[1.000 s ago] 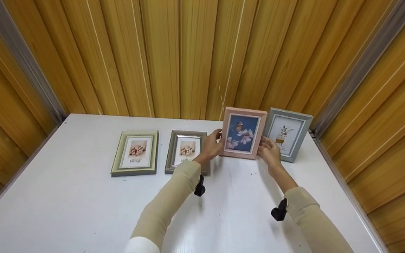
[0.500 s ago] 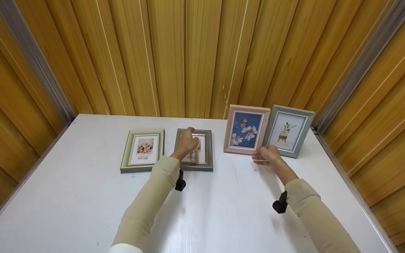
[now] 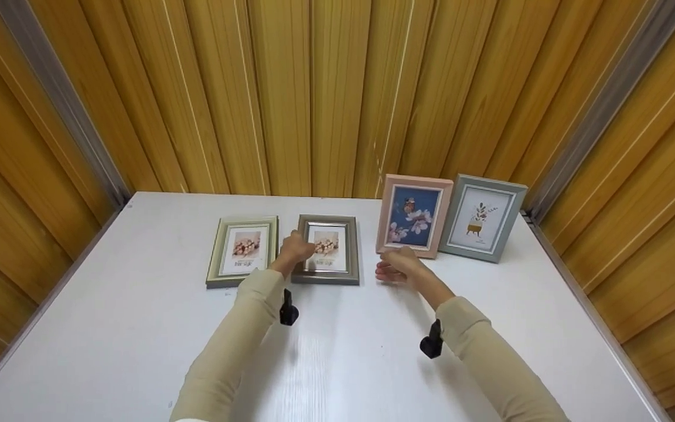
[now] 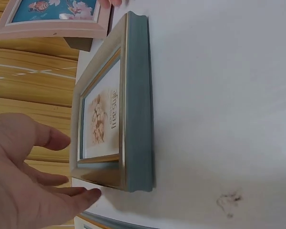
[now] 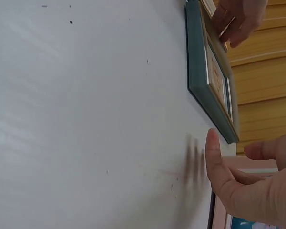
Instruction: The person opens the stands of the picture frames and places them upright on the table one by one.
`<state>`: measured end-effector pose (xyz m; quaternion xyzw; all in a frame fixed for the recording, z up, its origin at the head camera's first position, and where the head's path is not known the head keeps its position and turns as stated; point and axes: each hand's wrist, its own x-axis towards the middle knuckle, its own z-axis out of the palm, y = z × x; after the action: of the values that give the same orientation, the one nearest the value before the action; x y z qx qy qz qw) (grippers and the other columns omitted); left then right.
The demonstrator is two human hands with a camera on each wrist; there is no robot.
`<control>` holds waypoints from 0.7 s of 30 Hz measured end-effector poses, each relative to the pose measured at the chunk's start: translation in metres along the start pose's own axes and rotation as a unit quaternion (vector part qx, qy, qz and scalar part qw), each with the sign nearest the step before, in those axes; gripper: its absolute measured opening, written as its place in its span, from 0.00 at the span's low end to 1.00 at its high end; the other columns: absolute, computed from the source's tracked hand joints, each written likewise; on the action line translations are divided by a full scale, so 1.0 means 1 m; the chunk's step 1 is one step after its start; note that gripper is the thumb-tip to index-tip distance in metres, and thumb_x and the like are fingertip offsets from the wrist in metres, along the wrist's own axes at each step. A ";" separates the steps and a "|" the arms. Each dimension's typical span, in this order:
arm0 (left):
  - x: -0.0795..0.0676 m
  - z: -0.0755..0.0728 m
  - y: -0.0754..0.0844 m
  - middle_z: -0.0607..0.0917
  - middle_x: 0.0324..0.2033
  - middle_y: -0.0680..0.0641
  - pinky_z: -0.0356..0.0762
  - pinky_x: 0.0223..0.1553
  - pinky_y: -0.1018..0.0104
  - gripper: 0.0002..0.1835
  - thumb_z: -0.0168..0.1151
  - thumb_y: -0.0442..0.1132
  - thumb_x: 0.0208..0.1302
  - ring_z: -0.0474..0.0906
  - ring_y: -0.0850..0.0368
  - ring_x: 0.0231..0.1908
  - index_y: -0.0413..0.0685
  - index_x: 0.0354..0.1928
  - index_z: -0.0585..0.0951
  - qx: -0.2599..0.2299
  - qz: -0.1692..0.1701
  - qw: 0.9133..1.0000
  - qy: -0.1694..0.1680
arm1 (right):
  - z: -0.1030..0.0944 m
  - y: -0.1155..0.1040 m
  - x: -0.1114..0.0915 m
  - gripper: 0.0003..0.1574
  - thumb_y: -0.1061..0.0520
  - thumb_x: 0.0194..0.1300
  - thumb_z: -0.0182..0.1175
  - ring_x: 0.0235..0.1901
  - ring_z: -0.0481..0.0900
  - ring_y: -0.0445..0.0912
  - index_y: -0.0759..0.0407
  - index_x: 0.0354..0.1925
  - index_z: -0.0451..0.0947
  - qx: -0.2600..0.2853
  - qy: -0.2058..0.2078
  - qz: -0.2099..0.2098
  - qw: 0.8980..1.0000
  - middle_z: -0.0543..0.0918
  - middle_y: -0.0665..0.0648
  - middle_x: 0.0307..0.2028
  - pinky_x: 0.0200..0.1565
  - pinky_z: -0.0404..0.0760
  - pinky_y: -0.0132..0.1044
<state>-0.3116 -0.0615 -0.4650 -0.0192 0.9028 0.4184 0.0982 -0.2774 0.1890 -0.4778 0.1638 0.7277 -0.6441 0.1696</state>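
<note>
Brown frame (image 3: 330, 252), head view: lies flat, picture side up, toward the back edge of the white bench (image 3: 337, 357), about midway between its back corners.
Left hand (image 3: 294, 248), head view: at the brown frame's left border, fingers relaxed, released.
Right hand (image 3: 403, 264), head view: in front of the pink frame (image 3: 413, 215), fingers extended, released, apart from the brown frame.
Pink frame, head view: stands leaning back near the bench's back edge, right of the brown frame, with blossoms on blue.
Grey-green frame (image 3: 484, 218), head view: stands toward the back right corner, beside the pink frame and partly overlapped by it; whether they touch cannot be told.
Gold-green frame (image 3: 242, 252), head view: lies flat just left of the brown frame, nearer the back left corner.
Panelled wall (image 3: 337, 105), head view: rises behind the back edge.
Brown frame, left wrist view: its blue-grey side shows; the left hand's thumb and fingers are spread at one border, contact unclear.
Right hand, right wrist view: thumb and fingers apart, near the brown frame's closest corner; the left hand reaches over the far end.
</note>
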 end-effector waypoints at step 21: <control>-0.005 0.003 0.004 0.76 0.60 0.30 0.75 0.64 0.50 0.29 0.48 0.32 0.64 0.73 0.44 0.54 0.25 0.67 0.67 -0.112 -0.060 0.992 0.019 | 0.050 0.006 0.009 0.37 0.65 0.64 0.48 0.42 0.78 0.45 0.73 0.71 0.66 -0.196 -0.001 -0.126 0.973 0.82 0.69 0.56 0.36 0.75 0.27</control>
<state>-0.3071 -0.0570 -0.4629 -0.0927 0.8489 0.5101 0.1030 -0.2807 0.1403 -0.4926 0.0339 0.8543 -0.5054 0.1162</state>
